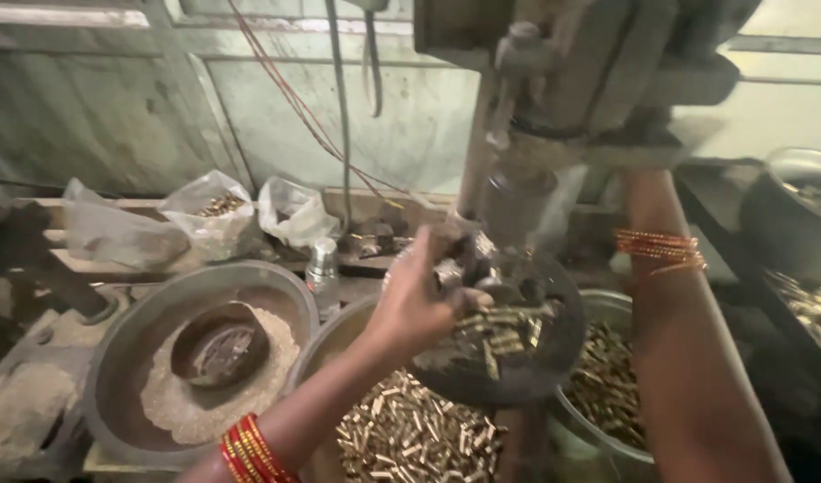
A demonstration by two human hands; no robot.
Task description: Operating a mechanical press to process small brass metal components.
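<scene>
The work in hand looks like feeding a small brass piece into the drill press (pixel 553 98): the left hand (pixel 419 300) is raised to the round dark work plate (pixel 518 367) under the spindle, its fingers (pixel 446 273) closed together around a small metal part (pixel 450 271) held just below the chuck (the part itself is blurred, so its exact shape cannot be told). The right hand is hidden behind the machine's head, only the forearm (pixel 679 340) with thin orange bangles (pixel 659 248) showing, so whether its fingers are apart or closed cannot be told; by its reach it is probably up at the feed lever. As a judgement, the next move calls for seating the piece squarely under the spindle and getting the fingertips clear before anything comes down, since the gap there is tight. The materials are mostly metal: short, shiny brass tubes (pixel 500 331) lie loose on the plate, and many more fill the steel bowl (pixel 339 344) just below the left wrist and a second bowl (pixel 607 309) to the right. On the table to the left, a wide grey metal basin (pixel 115 358) holds pale, grainy sawdust-like powder (pixel 173 398) with a smaller dark dish (pixel 218 344) set in its middle. Crumpled clear plastic bags (pixel 209 215) sit behind, near a small silvery bottle (pixel 322 268). Red bangles (pixel 254 452) ring the left wrist.
</scene>
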